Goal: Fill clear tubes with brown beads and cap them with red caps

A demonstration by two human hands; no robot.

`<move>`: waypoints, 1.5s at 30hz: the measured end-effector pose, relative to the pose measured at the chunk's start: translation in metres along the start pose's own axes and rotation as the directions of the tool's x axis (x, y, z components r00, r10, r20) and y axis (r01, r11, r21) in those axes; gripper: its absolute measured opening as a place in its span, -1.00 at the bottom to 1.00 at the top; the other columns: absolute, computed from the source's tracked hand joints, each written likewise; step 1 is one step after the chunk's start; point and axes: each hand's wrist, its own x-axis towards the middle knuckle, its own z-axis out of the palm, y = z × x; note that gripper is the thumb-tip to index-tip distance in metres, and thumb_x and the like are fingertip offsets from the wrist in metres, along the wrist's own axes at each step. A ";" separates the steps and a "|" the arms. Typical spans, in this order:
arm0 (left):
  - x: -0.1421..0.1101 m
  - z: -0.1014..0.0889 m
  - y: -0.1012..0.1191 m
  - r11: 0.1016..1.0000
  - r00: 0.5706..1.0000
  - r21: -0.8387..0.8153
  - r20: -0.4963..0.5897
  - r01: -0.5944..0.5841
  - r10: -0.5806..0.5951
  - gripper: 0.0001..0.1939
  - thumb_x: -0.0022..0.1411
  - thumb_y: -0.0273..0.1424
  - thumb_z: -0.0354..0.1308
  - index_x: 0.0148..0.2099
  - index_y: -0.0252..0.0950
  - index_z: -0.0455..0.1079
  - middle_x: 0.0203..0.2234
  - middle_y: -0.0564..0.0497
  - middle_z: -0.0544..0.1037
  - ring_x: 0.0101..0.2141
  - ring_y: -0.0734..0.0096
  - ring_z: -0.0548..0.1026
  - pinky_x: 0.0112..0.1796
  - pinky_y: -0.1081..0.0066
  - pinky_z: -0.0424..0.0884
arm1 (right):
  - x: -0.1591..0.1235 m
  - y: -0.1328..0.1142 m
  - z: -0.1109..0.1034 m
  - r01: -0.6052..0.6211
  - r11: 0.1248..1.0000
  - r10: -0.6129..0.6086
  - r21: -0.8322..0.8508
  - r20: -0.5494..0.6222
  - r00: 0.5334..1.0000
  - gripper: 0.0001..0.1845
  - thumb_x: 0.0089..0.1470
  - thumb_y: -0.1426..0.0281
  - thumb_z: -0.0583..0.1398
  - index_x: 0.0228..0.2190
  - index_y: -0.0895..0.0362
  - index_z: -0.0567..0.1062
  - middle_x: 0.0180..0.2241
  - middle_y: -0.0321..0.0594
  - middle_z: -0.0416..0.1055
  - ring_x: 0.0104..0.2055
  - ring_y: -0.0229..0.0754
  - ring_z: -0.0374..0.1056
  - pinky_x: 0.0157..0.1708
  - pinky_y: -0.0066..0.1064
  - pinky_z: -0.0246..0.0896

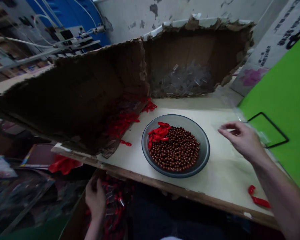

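Flanking the grey bowl (202,132) of round brown beads (177,150): your right hand (243,138), fingertips nearly together, grip unclear; lower left, your left hand (96,198), fingers apart, beside red-and-clear pieces (112,197). Wrists best clear of the bowl.

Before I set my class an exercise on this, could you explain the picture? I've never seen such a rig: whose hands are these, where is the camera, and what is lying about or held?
There is no robot: these are a person's bare hands, seen by a camera worn on the head, looking forward and down. On the pale table stands a bowl of brown beads with red pieces on them. Behind it, a cardboard box holds clear pieces. The left hand is open, below the table edge, beside red and clear items. The right hand is right of the bowl, fingertips close together; I cannot tell whether it holds anything.
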 end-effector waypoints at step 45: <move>-0.088 0.068 0.246 0.504 0.440 -0.709 0.703 0.493 0.559 -0.68 0.03 -0.51 0.10 -0.14 -0.30 0.53 -0.20 -0.06 0.58 -0.21 0.35 0.50 -0.21 0.42 0.41 | -0.009 -0.129 0.050 -0.257 0.740 -0.223 0.621 0.588 0.778 -0.61 -0.06 0.24 0.33 -0.18 0.10 0.43 -0.31 -0.22 0.52 -0.44 -0.27 0.42 -0.45 -0.44 0.35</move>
